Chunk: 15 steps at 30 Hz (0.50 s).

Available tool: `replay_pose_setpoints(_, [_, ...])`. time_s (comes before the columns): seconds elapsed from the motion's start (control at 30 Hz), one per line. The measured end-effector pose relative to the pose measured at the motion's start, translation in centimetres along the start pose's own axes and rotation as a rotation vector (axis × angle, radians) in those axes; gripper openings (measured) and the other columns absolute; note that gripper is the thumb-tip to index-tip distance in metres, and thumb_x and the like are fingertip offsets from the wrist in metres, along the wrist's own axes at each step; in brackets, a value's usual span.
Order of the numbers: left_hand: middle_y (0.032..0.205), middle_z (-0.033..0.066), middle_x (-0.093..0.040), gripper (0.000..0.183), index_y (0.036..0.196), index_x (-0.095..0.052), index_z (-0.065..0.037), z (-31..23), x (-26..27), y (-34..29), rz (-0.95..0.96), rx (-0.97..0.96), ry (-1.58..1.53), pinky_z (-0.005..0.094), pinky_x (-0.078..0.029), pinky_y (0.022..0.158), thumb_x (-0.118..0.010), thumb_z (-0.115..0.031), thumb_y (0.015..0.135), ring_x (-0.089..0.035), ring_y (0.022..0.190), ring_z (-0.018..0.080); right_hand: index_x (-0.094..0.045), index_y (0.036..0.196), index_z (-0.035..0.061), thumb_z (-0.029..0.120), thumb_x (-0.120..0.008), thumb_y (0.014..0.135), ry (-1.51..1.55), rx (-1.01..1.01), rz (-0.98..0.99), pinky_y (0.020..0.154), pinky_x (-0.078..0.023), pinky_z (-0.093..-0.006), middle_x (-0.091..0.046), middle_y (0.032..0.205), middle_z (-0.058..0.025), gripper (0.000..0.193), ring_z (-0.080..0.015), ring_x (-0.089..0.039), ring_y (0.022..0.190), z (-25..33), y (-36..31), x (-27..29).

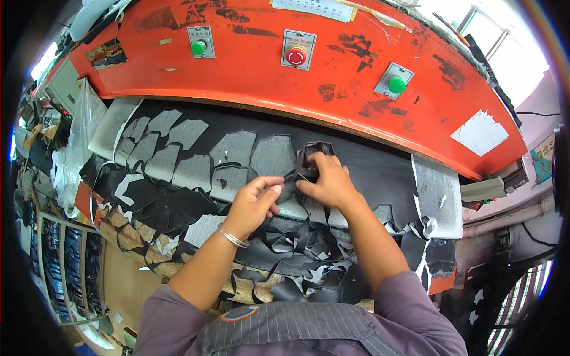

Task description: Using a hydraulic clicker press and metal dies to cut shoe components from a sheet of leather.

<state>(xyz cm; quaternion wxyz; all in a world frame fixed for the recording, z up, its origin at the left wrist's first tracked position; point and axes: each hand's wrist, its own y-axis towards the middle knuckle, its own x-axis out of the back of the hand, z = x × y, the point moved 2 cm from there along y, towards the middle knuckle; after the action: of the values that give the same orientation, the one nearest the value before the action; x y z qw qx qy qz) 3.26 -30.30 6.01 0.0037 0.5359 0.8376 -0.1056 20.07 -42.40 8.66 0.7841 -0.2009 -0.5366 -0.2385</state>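
The right hand grips a dark cutter, with its thumb on the near side and its fingers over the top. The cutter is on the dark sheet, just right of the last big gray shape. The left hand is half curled, thumb and fingers apart, with nothing in it that I can see. Its fingertips are near the cutter but do not touch it.

The step in hand seems to be putting the cutter in its spot. I think the next move calls for it to lie flat, close to the gray shape but not over it, with both hands out of the way.

More gray shapes are on the left, and they look like holes in the sheet. Under the sheet is a pale board. Dark scraps hang in a messy heap along the near edge. Behind it all is an orange machine, with a red button between two green buttons.
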Motion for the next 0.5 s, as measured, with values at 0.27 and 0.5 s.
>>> replay_pose_setpoints(0.27, [0.143,0.0194,-0.038,0.072,0.15,-0.021,-0.007,3.0,-6.4,-1.2,0.363,-0.077,-0.231,0.0264,-0.051,0.071,-0.056,-0.039,0.096,-0.06,0.086,0.0138,-0.03,0.142,-0.0032,0.014,-0.063,0.086,1.396,0.232,0.136,0.105,-0.035,-0.0374,-0.044,0.137,-0.017,0.067,-0.0261,-0.049,0.123,-0.5,-14.0,-1.6])
replay_pose_setpoints(0.5, [0.123,0.0259,-0.055,0.094,0.15,-0.022,-0.012,2.7,-6.1,3.3,-0.161,-0.143,0.578,0.0336,-0.051,0.077,-0.073,-0.045,0.078,-0.065,0.087,0.0234,-0.051,0.131,0.006,0.04,-0.072,0.072,0.303,0.202,-0.254,0.089,-0.039,-0.0441,-0.059,0.108,-0.0192,0.071,-0.0337,-0.05,0.107,-6.5,-10.0,0.4])
